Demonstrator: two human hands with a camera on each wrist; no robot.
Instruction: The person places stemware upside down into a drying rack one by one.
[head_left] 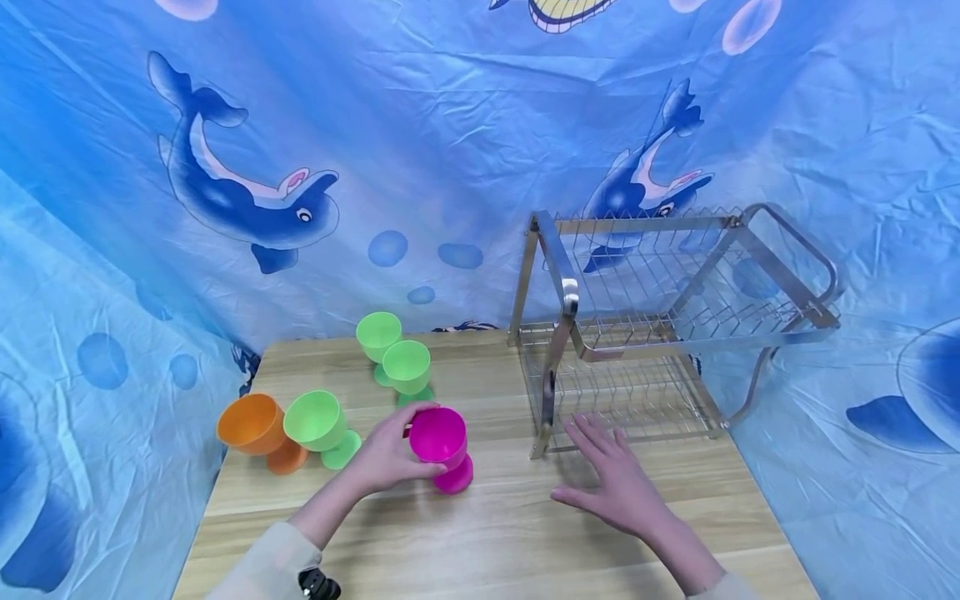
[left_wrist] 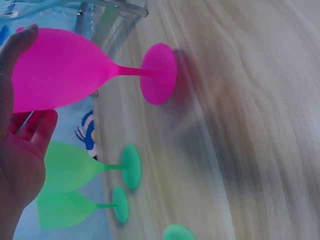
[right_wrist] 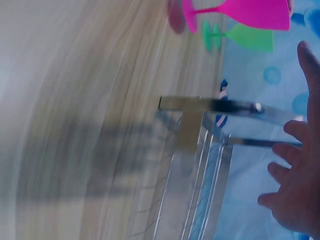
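My left hand (head_left: 393, 450) grips the bowl of a magenta plastic goblet (head_left: 441, 440), thumb on the near side and fingers around the far side. In the left wrist view the goblet's round foot (left_wrist: 159, 74) is close to the wooden tabletop; whether it touches is hard to tell. My right hand (head_left: 618, 479) holds nothing and has its fingers spread, in front of the lower shelf of a two-tier metal dish rack (head_left: 558, 333). Beyond the left hand stand two green goblets (head_left: 407, 367), and to its left are another green goblet (head_left: 315, 421) and an orange goblet (head_left: 252, 425).
The wooden table (head_left: 480, 550) backs onto a blue cloth (head_left: 465, 150) printed with dolphins, which also hangs at both sides. The rack's upper shelf (head_left: 675, 283) rises above the table at the right rear. A dark wristband (head_left: 318, 583) is on the left wrist.
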